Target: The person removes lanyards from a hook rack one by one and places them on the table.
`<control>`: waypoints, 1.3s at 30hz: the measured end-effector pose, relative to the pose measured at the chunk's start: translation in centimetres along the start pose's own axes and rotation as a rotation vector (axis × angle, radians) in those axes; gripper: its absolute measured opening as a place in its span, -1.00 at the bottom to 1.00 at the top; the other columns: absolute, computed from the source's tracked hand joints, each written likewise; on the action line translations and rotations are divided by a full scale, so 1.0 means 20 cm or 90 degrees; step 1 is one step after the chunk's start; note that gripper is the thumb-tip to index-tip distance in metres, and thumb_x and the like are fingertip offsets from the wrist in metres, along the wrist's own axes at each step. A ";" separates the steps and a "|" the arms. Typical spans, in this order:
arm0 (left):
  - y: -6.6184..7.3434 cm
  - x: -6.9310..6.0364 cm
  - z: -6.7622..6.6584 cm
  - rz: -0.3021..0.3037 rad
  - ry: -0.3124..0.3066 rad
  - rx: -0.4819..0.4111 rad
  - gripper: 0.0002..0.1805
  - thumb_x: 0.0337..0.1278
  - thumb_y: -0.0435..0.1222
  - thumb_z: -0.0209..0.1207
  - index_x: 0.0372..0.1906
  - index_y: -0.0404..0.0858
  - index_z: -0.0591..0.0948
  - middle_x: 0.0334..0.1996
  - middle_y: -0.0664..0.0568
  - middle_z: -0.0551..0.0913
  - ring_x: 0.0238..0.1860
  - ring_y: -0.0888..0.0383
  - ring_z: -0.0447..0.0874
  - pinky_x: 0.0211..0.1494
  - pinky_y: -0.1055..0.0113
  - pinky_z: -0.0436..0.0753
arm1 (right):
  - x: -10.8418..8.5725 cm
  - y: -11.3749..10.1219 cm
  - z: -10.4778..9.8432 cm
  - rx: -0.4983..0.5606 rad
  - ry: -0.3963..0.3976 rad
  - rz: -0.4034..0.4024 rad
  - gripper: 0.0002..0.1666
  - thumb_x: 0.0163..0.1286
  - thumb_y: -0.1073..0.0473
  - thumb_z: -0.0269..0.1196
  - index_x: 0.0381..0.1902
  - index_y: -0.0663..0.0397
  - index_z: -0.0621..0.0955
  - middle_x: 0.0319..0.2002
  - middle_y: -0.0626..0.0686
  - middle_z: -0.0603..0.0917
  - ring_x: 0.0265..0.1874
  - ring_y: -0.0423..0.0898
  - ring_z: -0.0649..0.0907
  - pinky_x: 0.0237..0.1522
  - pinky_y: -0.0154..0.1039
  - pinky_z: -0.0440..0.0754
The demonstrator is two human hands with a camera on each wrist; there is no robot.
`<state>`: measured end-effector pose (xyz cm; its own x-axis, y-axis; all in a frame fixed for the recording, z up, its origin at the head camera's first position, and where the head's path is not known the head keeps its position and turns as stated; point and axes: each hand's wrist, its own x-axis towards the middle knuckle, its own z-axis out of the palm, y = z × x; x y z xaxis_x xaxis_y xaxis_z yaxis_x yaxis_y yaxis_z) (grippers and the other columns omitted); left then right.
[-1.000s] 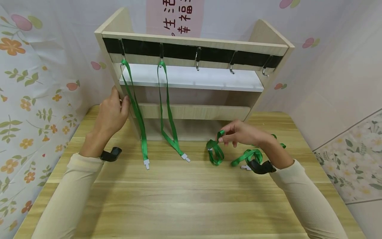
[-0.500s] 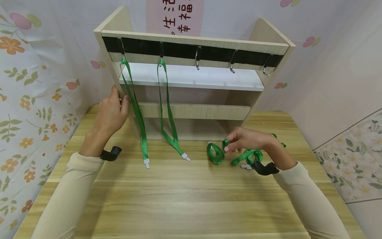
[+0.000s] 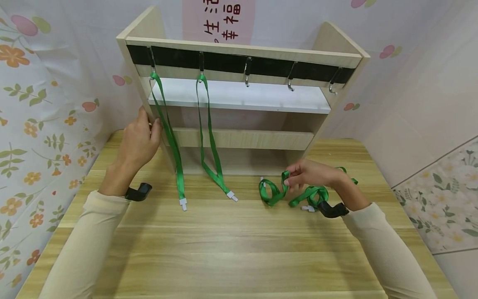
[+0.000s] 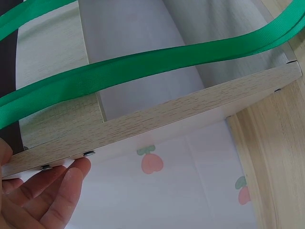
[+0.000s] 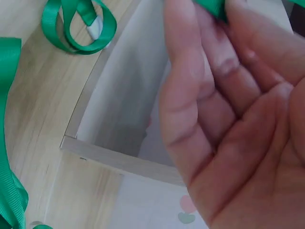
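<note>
My left hand (image 3: 139, 141) grips the left side panel of a pale wooden rack (image 3: 239, 139); in the left wrist view its fingers (image 4: 62, 191) curl behind the panel edge. Between thumb and fingers, my right hand (image 3: 313, 173) pinches a loop of a coiled green lanyard (image 3: 271, 198), whose coil rests on the tabletop. A second green lanyard (image 3: 298, 201) lies bundled beside it, partly under the right wrist. On the two leftmost hooks hang a green lanyard (image 3: 180, 178) and another green lanyard (image 3: 213, 145), white clips down on the table.
Three silver hooks, including the middle hook (image 3: 247, 74), hold nothing on the black strip (image 3: 224, 62). More green ribbon (image 3: 354, 181) shows behind the right forearm. Patterned cloth (image 3: 45, 124) stands at the left, and a tiled wall (image 3: 418, 116) at the right.
My right hand has shifted slightly right and down, drawing the pinched loop outward from the coil, whose shape has loosened. The left hand stays on the rack.
</note>
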<state>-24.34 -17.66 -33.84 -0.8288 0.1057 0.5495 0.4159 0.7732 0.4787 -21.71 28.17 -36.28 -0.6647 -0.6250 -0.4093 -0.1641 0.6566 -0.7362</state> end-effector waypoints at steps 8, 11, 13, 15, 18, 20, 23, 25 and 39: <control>0.00 0.00 0.00 -0.006 0.000 0.006 -0.65 0.51 -0.23 -0.17 -0.06 -0.51 0.35 -0.53 -0.24 0.47 -0.54 -0.16 0.55 -0.51 0.10 0.41 | 0.09 0.03 0.04 -0.159 0.108 -0.041 -0.71 0.47 0.28 0.16 -0.52 0.17 0.50 -0.57 -0.08 0.55 -0.53 -0.19 0.63 -0.43 -0.20 0.55; 0.00 0.00 0.00 -0.006 0.002 0.007 -0.66 0.51 -0.23 -0.16 -0.07 -0.51 0.35 -0.53 -0.24 0.48 -0.54 -0.17 0.55 -0.51 0.10 0.41 | 0.12 0.02 0.07 -0.264 0.156 -0.040 -0.71 0.42 0.30 0.21 -0.55 0.10 0.52 -0.59 -0.08 0.52 -0.58 -0.21 0.55 -0.45 -0.25 0.45; 0.00 0.00 0.00 -0.006 0.004 0.006 -0.66 0.51 -0.23 -0.16 -0.08 -0.51 0.35 -0.53 -0.24 0.47 -0.54 -0.17 0.55 -0.50 0.09 0.41 | 0.15 0.02 0.09 -0.350 0.196 -0.028 -0.78 0.39 0.29 0.24 -0.49 0.06 0.61 -0.52 -0.08 0.61 -0.53 -0.18 0.58 -0.43 -0.23 0.50; 0.00 0.00 0.00 -0.003 0.005 0.005 -0.67 0.50 -0.24 -0.16 -0.08 -0.52 0.35 -0.53 -0.25 0.48 -0.54 -0.16 0.55 -0.49 0.09 0.41 | 0.17 0.02 0.11 -0.428 0.229 -0.017 -0.86 0.37 0.27 0.27 -0.41 0.02 0.70 -0.41 -0.06 0.70 -0.45 -0.12 0.64 -0.39 -0.17 0.57; 0.00 0.00 0.00 -0.001 0.003 0.004 -0.66 0.51 -0.24 -0.16 -0.06 -0.52 0.35 -0.52 -0.25 0.48 -0.53 -0.16 0.55 -0.48 0.08 0.42 | 0.20 0.03 0.16 -0.516 0.265 -0.014 -0.92 0.36 0.24 0.30 -0.29 -0.02 0.74 -0.28 -0.04 0.72 -0.35 -0.04 0.70 -0.39 -0.10 0.64; 0.00 0.00 0.00 0.000 0.001 0.004 -0.66 0.51 -0.24 -0.16 -0.05 -0.52 0.35 -0.52 -0.24 0.48 -0.52 -0.16 0.56 -0.48 0.08 0.42 | 0.22 0.04 0.19 -0.559 0.280 -0.030 -0.94 0.34 0.24 0.33 -0.28 -0.02 0.73 -0.28 -0.02 0.68 -0.38 -0.03 0.69 -0.45 -0.12 0.63; 0.00 0.00 0.00 -0.001 -0.001 0.004 -0.66 0.51 -0.23 -0.16 -0.05 -0.51 0.35 -0.52 -0.23 0.47 -0.52 -0.15 0.56 -0.49 0.09 0.42 | 0.24 0.06 0.23 -0.612 0.294 -0.070 -0.92 0.32 0.24 0.35 -0.25 -0.05 0.72 -0.30 -0.02 0.62 -0.48 -0.10 0.63 -0.54 -0.20 0.56; 0.00 0.00 0.00 -0.001 -0.001 0.003 -0.66 0.51 -0.23 -0.16 -0.04 -0.51 0.35 -0.51 -0.23 0.48 -0.52 -0.16 0.56 -0.50 0.10 0.42 | 0.26 0.08 0.24 -0.636 0.304 -0.112 -0.90 0.32 0.25 0.34 -0.24 -0.06 0.73 -0.34 -0.04 0.59 -0.53 -0.15 0.59 -0.57 -0.23 0.52; -0.01 0.00 0.00 0.002 0.001 0.005 -0.66 0.51 -0.23 -0.16 -0.05 -0.51 0.35 -0.52 -0.24 0.48 -0.52 -0.17 0.56 -0.48 0.07 0.42 | 0.26 0.12 0.28 -0.647 0.210 -0.202 -0.65 0.31 0.45 0.25 -0.40 -0.18 0.68 -0.26 -0.15 0.73 -0.33 -0.14 0.69 -0.50 -0.31 0.40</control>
<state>-24.48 -17.81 -33.94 -0.8271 0.1076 0.5517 0.4157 0.7777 0.4715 -21.43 24.11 -43.19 -0.6233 -0.7819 -0.0068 -0.7807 0.6217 0.0633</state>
